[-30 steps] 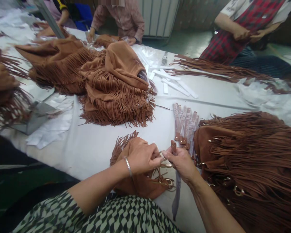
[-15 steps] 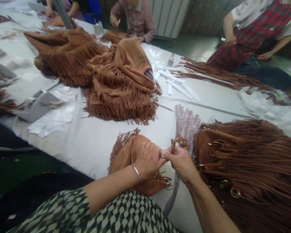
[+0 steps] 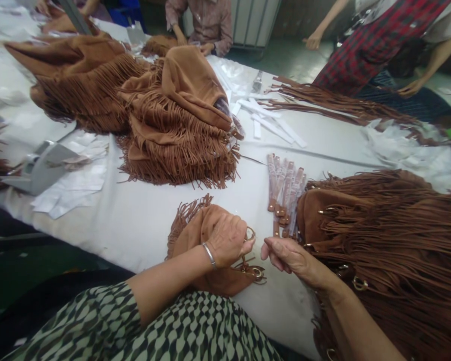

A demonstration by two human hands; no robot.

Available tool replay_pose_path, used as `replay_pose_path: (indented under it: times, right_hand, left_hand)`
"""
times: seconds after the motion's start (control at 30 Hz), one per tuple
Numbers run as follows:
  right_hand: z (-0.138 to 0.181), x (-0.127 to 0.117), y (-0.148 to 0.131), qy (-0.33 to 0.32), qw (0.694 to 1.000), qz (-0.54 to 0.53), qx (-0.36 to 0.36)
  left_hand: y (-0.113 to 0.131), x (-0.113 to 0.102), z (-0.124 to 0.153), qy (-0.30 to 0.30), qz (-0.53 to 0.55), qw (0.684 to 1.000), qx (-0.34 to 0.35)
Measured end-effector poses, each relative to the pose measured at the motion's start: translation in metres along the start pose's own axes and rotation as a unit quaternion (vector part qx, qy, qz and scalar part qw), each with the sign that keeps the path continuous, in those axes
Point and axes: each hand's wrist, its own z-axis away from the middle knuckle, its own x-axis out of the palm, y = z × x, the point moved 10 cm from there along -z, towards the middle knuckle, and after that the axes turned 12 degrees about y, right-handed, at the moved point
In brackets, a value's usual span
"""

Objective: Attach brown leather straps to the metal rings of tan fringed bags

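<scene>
My left hand is closed around a gold metal ring and rests over a brown suede fringed bag on the table before me. A second gold ring shows at the bag's lower right. My right hand is just right of the ring, apart from it, with its fingers loosely bent and nothing visible in them. Close behind that hand lies a bundle of plastic-wrapped brown straps with small metal studs at their ends.
Fringed bags are heaped at the back left, and more fringed pieces lie at right. White strips, a tape dispenser and plastic sheeting are on the table. Co-workers sit across; one wears a checked apron.
The plastic-wrapped strap that hung from my right hand no longer hangs there. My hands have moved apart, and the gold ring now shows at my left fingers. A co-worker's arm has reached leftward.
</scene>
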Motion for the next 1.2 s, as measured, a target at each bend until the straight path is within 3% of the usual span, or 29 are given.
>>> replay_pose_path:
  times: [0.27,0.4,0.5,0.63,0.8,0.93,1.07,1.2]
  right_hand:
    - [-0.006,0.000,0.022,0.005,0.991,-0.108,0.077]
    - [-0.005,0.006,0.015,-0.012,0.980,-0.191,0.060]
    - [-0.008,0.005,0.010,0.017,0.978,-0.204,0.033]
    - [-0.011,0.003,0.012,0.078,0.981,-0.178,0.008]
    - [-0.013,0.000,0.031,0.123,0.970,-0.207,0.040]
    - [-0.012,-0.009,0.045,0.185,0.950,-0.241,0.068]
    - [-0.013,0.003,0.042,0.167,0.949,-0.255,0.083]
    - [-0.019,0.017,0.030,0.123,0.960,-0.244,0.063]
  left_hand:
    - [-0.001,0.008,0.000,-0.019,0.003,1.000,0.013]
    - [-0.007,0.011,0.000,-0.032,0.000,0.999,-0.001]
    - [-0.013,0.012,0.001,-0.031,0.018,0.999,-0.017]
    - [-0.020,0.004,0.006,0.038,0.116,0.992,-0.040]
    - [-0.050,-0.019,0.024,0.225,0.201,0.940,-0.157]
    - [-0.054,-0.034,0.038,0.332,0.247,0.901,-0.134]
    - [-0.050,-0.042,0.043,0.341,0.254,0.902,-0.078]
    - [-0.045,-0.041,0.035,0.289,0.228,0.929,-0.035]
